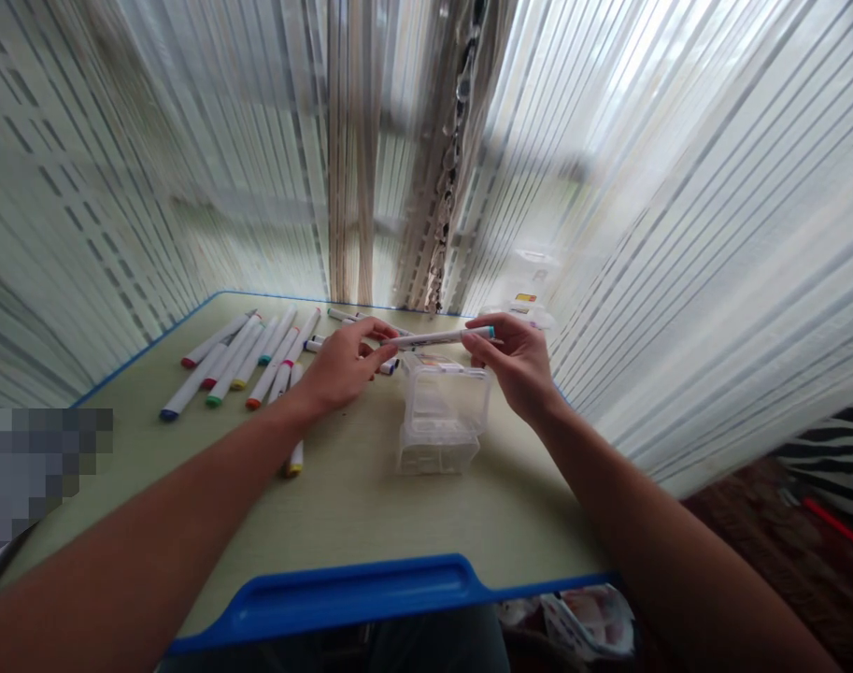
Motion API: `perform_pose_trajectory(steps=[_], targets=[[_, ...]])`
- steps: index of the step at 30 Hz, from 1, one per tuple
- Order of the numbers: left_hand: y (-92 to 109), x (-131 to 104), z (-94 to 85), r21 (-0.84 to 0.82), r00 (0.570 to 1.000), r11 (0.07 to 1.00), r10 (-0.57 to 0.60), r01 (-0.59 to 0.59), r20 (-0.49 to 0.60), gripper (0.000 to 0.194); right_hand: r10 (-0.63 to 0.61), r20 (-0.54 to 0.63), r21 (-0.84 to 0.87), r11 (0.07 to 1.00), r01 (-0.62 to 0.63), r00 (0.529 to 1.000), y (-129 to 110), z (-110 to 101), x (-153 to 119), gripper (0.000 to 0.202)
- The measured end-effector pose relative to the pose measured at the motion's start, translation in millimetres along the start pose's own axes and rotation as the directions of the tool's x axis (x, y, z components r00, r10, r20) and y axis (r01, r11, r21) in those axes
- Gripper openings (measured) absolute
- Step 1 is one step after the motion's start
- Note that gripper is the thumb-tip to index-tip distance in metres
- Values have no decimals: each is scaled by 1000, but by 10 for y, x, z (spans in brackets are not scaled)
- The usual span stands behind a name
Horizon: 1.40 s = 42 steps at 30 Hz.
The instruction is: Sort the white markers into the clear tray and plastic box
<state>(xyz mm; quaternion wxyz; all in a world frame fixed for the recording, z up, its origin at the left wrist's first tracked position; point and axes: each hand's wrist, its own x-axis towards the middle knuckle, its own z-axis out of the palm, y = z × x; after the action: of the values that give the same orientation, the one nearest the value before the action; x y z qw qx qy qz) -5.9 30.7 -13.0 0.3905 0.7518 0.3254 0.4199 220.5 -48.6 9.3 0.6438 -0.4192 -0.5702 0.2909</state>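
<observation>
A white marker (433,338) with a teal end lies level between my two hands. My left hand (348,363) pinches its left end, and my right hand (514,355) grips the teal end between thumb and fingers. Just below the marker stands a clear plastic case (440,421) on the table. Several white markers (240,360) with coloured ends lie loosely to the left of my left hand. A yellow-ended marker (296,458) shows beneath my left forearm. More markers (342,316) lie behind my left hand, partly hidden by it.
The pale table (370,514) has a blue rim with a moulded blue tray (356,591) at its front edge. Sheer striped curtains (258,140) hang along the back and sides. A clear plastic container (531,290) stands behind my right hand. A bag (587,617) is below the table.
</observation>
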Motion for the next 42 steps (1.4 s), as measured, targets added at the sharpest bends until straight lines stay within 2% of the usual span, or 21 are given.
perform_pose_trajectory(steps=[6, 11, 16, 26, 42], targets=[[214, -33, 16, -163, 991, 985, 43, -64, -128, 37, 35, -27, 107, 994, -32, 999, 31, -45, 41, 25], [350, -75, 45, -251, 986, 962, 66, -104, -153, 41, 81, -34, 155, 985, -75, 996, 13, -68, 56, 26], [362, -71, 52, -297, 986, 950, 49, -96, -160, 41, 105, -9, 186, 977, -102, 994, -7, -60, 50, 23], [319, -62, 56, -327, 989, 943, 11, -60, -149, 43, 127, -8, 141, 982, -125, 992, 15, -62, 40, 28], [345, -77, 67, -281, 985, 959, -33, -17, -171, 24, 154, 14, 147, 977, -154, 988, 5, -46, 36, 24]])
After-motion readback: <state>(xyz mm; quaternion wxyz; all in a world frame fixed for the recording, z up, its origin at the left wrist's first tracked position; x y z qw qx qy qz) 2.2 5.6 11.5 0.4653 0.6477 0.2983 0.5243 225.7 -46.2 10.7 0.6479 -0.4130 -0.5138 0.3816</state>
